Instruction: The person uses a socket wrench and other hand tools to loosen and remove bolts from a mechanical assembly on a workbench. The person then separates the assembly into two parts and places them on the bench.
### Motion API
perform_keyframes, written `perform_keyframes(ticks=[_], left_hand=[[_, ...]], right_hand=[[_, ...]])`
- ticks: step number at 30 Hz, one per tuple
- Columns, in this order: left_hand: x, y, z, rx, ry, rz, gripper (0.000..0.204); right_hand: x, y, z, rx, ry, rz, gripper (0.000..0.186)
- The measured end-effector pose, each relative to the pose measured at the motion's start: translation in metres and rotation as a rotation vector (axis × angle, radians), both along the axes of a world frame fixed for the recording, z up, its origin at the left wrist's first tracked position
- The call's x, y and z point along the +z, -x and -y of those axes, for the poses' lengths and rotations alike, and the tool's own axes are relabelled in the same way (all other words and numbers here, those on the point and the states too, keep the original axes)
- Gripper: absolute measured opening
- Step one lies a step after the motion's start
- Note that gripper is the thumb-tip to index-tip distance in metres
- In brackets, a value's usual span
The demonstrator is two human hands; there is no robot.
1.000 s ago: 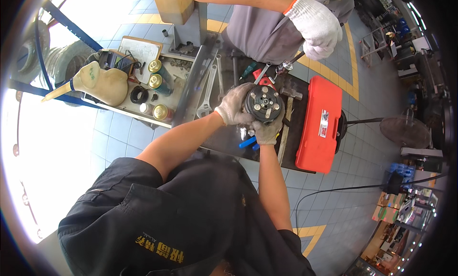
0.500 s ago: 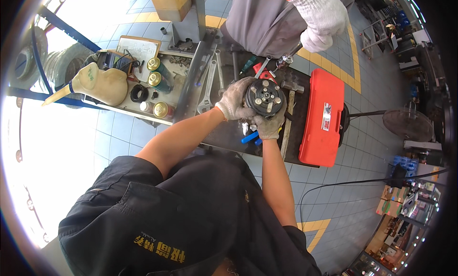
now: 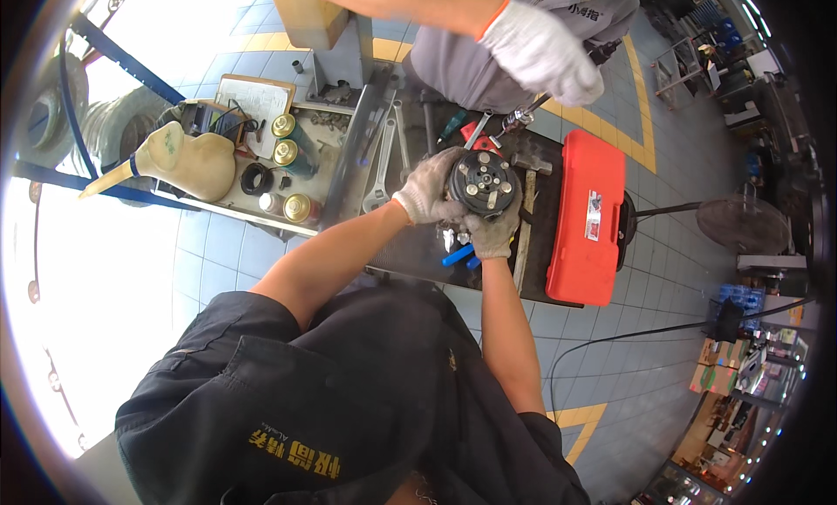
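Black round pulley part (image 3: 485, 184) with silvery bolts, off-white knit gloves on both hands (image 3: 455, 207), bright red tool case (image 3: 588, 217), dark table (image 3: 418, 243), blue-handled tools (image 3: 457, 255), gold-topped cans (image 3: 296, 208), pale grey-blue tiled floor (image 3: 218, 252) with yellow stripes, beige jug (image 3: 187, 160), co-worker's white glove (image 3: 542, 53) with an orange cuff.

A round, dark metal pulley-like part with a grey face plate (image 3: 485, 184) is held up above the dark work surface (image 3: 410, 252), its flat face turned toward the camera. Several small bolt heads ring its hub. The body behind it is mostly hidden, probably a compressor housing.
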State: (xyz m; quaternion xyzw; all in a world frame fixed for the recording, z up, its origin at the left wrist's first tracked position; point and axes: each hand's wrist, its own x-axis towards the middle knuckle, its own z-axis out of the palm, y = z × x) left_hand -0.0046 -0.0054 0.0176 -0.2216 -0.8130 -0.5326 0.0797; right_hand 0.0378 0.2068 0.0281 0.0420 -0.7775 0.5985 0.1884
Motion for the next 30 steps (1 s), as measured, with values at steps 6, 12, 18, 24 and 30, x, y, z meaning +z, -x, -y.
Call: perform_keyframes(ticks=[6, 12, 18, 24, 30], left_hand=[[0.017, -0.016, 0.004, 0.066, 0.093, -0.099, 0.118], [0.031, -0.050, 0.007, 0.133, 0.055, 0.113, 0.107], [0.046, -0.075, 0.015, 0.212, 0.065, 0.175, 0.083], [0.083, -0.114, 0.010, 0.139, -0.326, 0.550, 0.021], [0.074, -0.120, -0.020, 0.291, -0.572, 0.705, 0.042]], right_hand=[[0.019, -0.001, -0.003, 0.145, 0.189, 0.074, 0.119], [0.035, -0.018, -0.016, 0.188, 0.163, 0.176, 0.114], [0.024, -0.072, -0.029, 0.031, 0.249, 0.169, 0.085], [0.062, -0.108, -0.011, 0.039, 0.340, 0.383, 0.024], [0.075, -0.114, 0.064, 0.249, 0.298, 0.462, 0.041]])
